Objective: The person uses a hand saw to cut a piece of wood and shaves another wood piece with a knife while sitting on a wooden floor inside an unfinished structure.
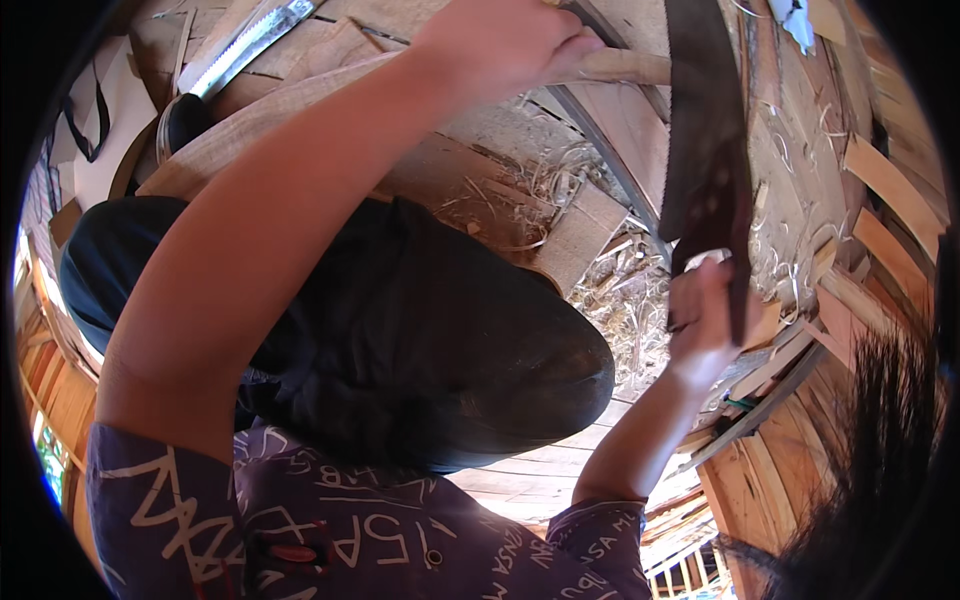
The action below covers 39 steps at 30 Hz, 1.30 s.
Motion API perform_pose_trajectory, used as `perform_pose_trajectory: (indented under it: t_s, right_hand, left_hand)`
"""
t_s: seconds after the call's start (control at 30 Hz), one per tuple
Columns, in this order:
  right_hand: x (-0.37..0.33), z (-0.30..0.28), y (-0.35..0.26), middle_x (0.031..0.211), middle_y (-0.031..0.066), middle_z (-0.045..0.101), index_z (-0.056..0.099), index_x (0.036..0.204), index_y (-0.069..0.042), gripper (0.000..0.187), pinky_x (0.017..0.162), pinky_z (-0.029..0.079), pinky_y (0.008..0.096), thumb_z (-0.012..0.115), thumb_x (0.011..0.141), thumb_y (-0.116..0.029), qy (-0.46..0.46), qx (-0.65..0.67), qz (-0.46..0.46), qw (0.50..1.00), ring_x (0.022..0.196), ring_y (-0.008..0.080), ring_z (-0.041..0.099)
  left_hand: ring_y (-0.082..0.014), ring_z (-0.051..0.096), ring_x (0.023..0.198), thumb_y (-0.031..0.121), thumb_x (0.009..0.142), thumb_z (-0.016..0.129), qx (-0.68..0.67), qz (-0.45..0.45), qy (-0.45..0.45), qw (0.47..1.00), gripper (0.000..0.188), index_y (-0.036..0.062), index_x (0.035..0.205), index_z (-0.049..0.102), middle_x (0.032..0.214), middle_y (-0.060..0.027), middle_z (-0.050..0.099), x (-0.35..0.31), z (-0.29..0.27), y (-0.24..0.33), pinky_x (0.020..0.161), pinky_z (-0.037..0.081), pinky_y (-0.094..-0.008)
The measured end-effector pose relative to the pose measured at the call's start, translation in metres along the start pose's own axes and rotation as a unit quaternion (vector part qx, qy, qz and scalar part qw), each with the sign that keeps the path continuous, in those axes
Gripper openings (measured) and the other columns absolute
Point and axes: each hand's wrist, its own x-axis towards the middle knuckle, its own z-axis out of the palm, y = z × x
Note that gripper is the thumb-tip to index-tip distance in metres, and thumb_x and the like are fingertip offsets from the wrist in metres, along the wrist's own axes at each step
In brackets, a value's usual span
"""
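The right hand (703, 312) is curled tight around the handle of the saw (703, 125), whose blade stands across the end of the wood (625, 68). The left hand (505, 45) lies on that wood, fingers bent, though how firmly closed I cannot tell. Shavings (630, 310) litter the floor (540, 462) below.

Woodworking workshop, rough-and-ready: pale curly shavings (632, 320) piled around loose wood pieces (585, 228), plus a dark handsaw (708, 120) and a second, shiny saw blade (253, 46) at upper left. Curved wood offcuts (896, 182) lie scattered down the right side.
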Motion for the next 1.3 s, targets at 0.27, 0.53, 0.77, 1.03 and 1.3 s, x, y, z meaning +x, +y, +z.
perform_pose_trajectory:
  t_s: [0.27,0.53,0.77,1.03,1.3]
  right_hand:
    - [-0.058,-0.005,0.011,0.045,0.0014,0.038,0.044,0.065,-0.003,0.027,0.037,0.020,0.0245,0.053,0.090,-0.006,0.024,-0.007,0.012,1.000,0.035,0.0066,0.028]
    - [-0.224,-0.054,0.009,0.045,0.0023,0.037,0.046,0.067,-0.002,0.029,0.038,0.023,0.0256,0.062,0.086,-0.018,0.066,-0.247,-0.089,0.963,0.037,0.0095,0.033]
    - [-0.144,-0.037,0.017,0.049,0.0017,0.046,0.057,0.063,-0.002,0.032,0.044,0.026,0.0284,0.069,0.083,-0.024,0.016,-0.135,0.054,0.989,0.045,0.0099,0.039]
    - [0.009,0.021,-0.006,0.046,-0.0006,0.040,0.043,0.056,-0.005,0.038,0.040,0.019,0.0258,0.060,0.089,-0.010,0.036,0.054,0.049,0.997,0.040,0.0065,0.032]
    - [-0.175,-0.050,-0.002,0.045,-0.0003,0.034,0.048,0.072,0.000,0.021,0.036,0.018,0.0241,0.057,0.088,-0.009,0.070,-0.042,0.028,0.996,0.035,0.0064,0.027]
  left_hand:
    - [-0.0321,0.066,0.081,0.032,0.095,0.046,0.023,0.009,-0.009,1.000,0.040,0.0048,0.077,0.069,0.077,-0.0161,0.068,-0.005,0.002,0.005,0.077,0.052,-0.0438]
    - [-0.0328,0.064,0.082,0.028,0.092,0.050,0.043,0.018,0.053,0.998,0.032,0.0046,0.081,0.068,0.078,-0.0166,0.067,-0.012,-0.008,-0.002,0.077,0.052,-0.0446]
    - [-0.0316,0.063,0.080,0.027,0.093,0.052,0.002,0.079,0.059,0.995,0.029,0.0046,0.083,0.067,0.078,-0.0152,0.066,-0.006,0.003,0.000,0.079,0.051,-0.0418]
    - [-0.0301,0.065,0.079,0.029,0.094,0.049,-0.024,0.036,0.017,0.999,0.031,0.0070,0.082,0.068,0.075,-0.0133,0.066,-0.003,-0.002,-0.004,0.081,0.050,-0.0418]
    - [-0.0334,0.063,0.080,0.030,0.094,0.049,0.020,0.037,0.071,0.997,0.033,0.0065,0.079,0.066,0.076,-0.0165,0.066,-0.006,0.003,-0.003,0.079,0.050,-0.0441]
